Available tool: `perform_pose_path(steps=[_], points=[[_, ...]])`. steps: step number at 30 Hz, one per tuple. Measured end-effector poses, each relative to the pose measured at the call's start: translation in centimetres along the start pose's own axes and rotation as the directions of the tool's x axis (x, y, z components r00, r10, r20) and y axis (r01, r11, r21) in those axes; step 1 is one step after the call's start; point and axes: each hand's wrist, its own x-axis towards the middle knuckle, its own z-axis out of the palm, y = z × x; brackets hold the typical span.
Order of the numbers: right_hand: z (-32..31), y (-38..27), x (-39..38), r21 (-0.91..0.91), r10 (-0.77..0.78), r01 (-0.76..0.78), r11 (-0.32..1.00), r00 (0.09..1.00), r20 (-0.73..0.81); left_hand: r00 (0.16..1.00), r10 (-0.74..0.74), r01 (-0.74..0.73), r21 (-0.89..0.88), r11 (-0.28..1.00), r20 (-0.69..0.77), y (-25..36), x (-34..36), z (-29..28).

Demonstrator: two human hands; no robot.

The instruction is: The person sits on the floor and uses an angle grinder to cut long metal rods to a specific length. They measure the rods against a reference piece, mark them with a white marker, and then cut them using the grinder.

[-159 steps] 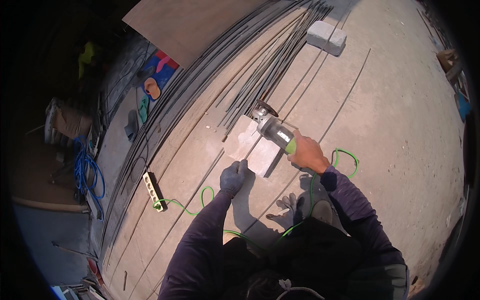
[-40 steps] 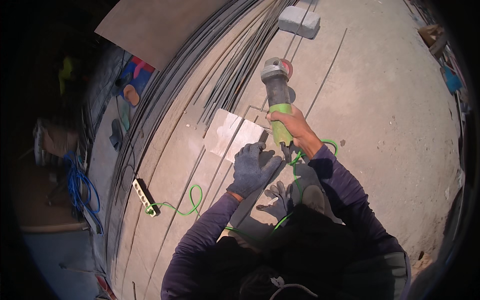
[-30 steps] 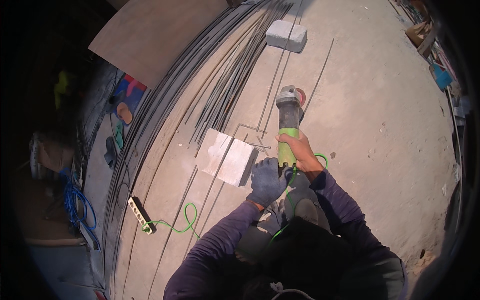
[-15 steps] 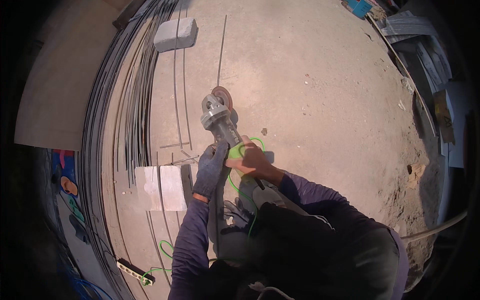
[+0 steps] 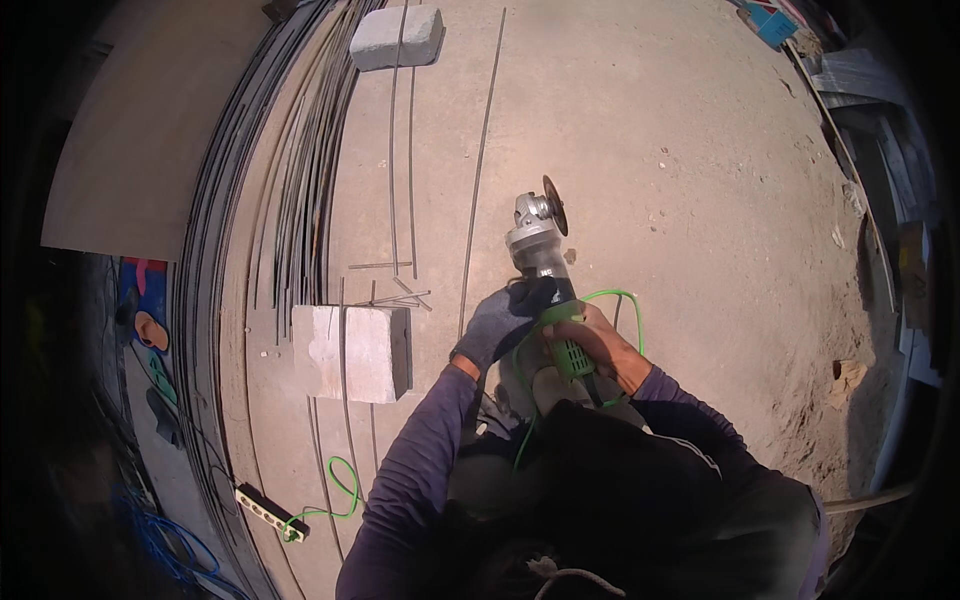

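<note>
I hold an angle grinder over the floor, its thin disc standing on edge at the far right of the head. My left hand, in a dark grey work glove, wraps round the black front of its body. Behind it, my bare right hand closes round the green rear housing. A long thin steel rod lies on the floor left of the disc, apart from it. Whether the disc is turning, I cannot tell.
To the left, a pale block and a farther block carry rods. Short cut rods lie between them. Many long bars run beside a board. A green cord joins a power strip. Rough rubble edges the right.
The grinder and both hands have moved right, away from the rod. The disc, previously beside the rod's near end, now stands clear and more upright. The view has also shifted.
</note>
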Motion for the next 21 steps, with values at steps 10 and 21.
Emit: perform_pose_path(steps=[10, 21], points=[[-19.0, 2.4, 2.0, -0.186, -0.237, 0.147, 0.971, 0.62, -0.748, 0.648, -0.096, 0.444, 0.272, 0.854, -0.756, 0.4, 4.2, -16.5], [-28.7, 2.6, 2.9, -0.282, -0.234, -0.305, 0.91, 0.186, -0.954, 0.704, -0.56, 0.401, -0.407, 0.821, -0.436, -6.8, 15.3, -19.3]])
